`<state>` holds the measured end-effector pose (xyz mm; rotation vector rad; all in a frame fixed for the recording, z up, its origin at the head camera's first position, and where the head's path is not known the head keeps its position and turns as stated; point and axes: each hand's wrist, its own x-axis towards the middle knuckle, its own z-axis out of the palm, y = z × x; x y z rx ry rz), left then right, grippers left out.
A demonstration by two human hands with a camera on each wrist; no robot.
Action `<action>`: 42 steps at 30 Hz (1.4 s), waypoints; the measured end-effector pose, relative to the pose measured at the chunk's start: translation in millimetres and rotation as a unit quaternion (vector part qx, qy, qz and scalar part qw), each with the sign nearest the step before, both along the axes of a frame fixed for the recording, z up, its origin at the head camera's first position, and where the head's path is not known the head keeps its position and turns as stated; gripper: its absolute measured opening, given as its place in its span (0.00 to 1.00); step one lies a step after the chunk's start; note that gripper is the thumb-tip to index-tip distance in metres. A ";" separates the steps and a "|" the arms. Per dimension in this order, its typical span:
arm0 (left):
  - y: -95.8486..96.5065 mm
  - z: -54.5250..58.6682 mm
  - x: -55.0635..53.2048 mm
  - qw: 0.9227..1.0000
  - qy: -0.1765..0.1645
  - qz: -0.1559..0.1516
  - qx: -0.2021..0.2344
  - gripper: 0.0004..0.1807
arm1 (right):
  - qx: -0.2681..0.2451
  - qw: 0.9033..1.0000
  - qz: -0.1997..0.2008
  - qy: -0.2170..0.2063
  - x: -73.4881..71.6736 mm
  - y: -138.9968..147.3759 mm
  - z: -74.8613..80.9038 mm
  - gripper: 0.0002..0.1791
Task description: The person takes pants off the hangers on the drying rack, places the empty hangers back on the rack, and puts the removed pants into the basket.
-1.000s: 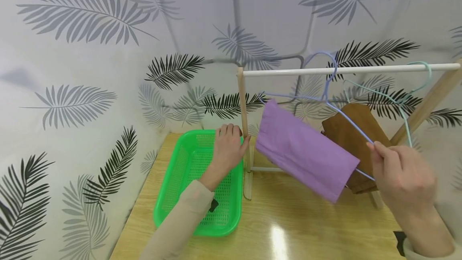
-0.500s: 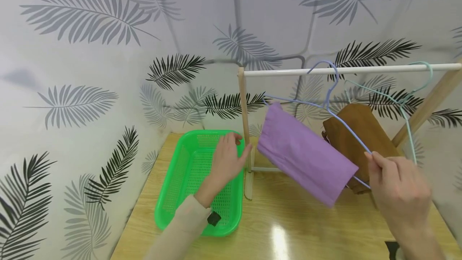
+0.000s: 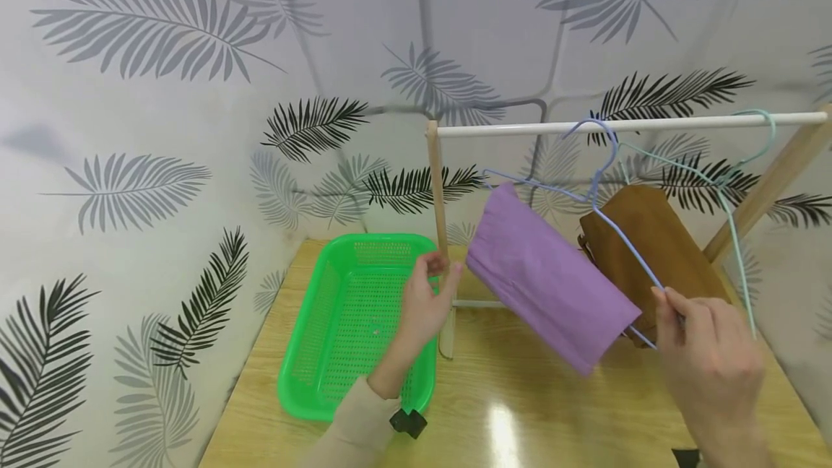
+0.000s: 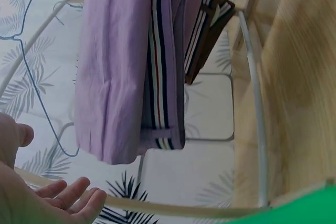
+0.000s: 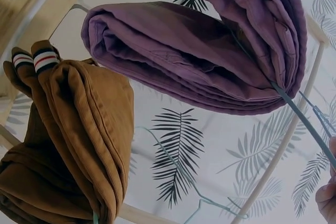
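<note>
A pair of purple trousers (image 3: 549,273) with striped trim hangs folded over the lower bar of a blue-violet hanger (image 3: 627,240). My right hand (image 3: 711,349) pinches that hanger near its right corner, and the hanger tilts down to the right. Its hook overlaps the white rail (image 3: 507,129) of a small clothes rack. My left hand (image 3: 422,313), fingers loosely bent and thumb apart, is beside the rack's left post, left of the trousers. In the left wrist view, the left fingers (image 4: 79,200) hold nothing below the purple trousers (image 4: 113,66).
Brown trousers (image 3: 656,251) hang on a mint-green hanger (image 3: 734,219) at the rail's right. A green plastic basket (image 3: 300,331) stands on the wooden table (image 3: 507,396) left of the rack. The patterned wall (image 3: 195,128) is close behind.
My right hand has moved down and left with the hanger, its hook lowering against the rail. My left hand has come away from the rack's post and shifted slightly toward me.
</note>
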<state>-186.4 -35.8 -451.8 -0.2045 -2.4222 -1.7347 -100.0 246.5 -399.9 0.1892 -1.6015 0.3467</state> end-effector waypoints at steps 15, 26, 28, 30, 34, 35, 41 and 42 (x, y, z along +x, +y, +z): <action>39.8 -37.8 5.7 0.956 -0.176 0.017 0.234 0.38 | -0.049 0.998 0.009 -0.028 11.6 -11.8 -11.3 0.29; 65.6 -60.7 6.3 0.932 -0.219 0.020 0.289 0.37 | -0.069 0.997 0.023 -0.037 16.3 -21.8 -13.2 0.28; 69.3 -64.3 4.8 0.923 -0.219 0.004 0.317 0.27 | -0.066 0.997 0.024 -0.040 16.8 -23.0 -14.7 0.28; 72.1 -68.3 4.6 0.911 -0.227 -0.012 0.343 0.24 | -0.062 0.997 0.025 -0.044 17.6 -23.1 -16.5 0.29; 76.8 -74.0 5.5 0.892 -0.253 -0.024 0.373 0.31 | -0.058 0.997 0.025 -0.046 18.7 -24.1 -18.3 0.30; 77.8 -74.6 5.9 0.887 -0.260 -0.022 0.380 0.34 | -0.059 0.997 0.026 -0.046 18.8 -24.7 -18.0 0.29; 89.4 -74.4 5.1 0.860 -0.274 -0.021 0.431 0.33 | -0.060 0.997 0.031 -0.037 18.5 -28.2 -17.3 0.29; 92.1 -74.3 5.0 0.859 -0.275 -0.016 0.432 0.33 | -0.059 0.997 0.031 -0.037 18.7 -28.5 -17.4 0.30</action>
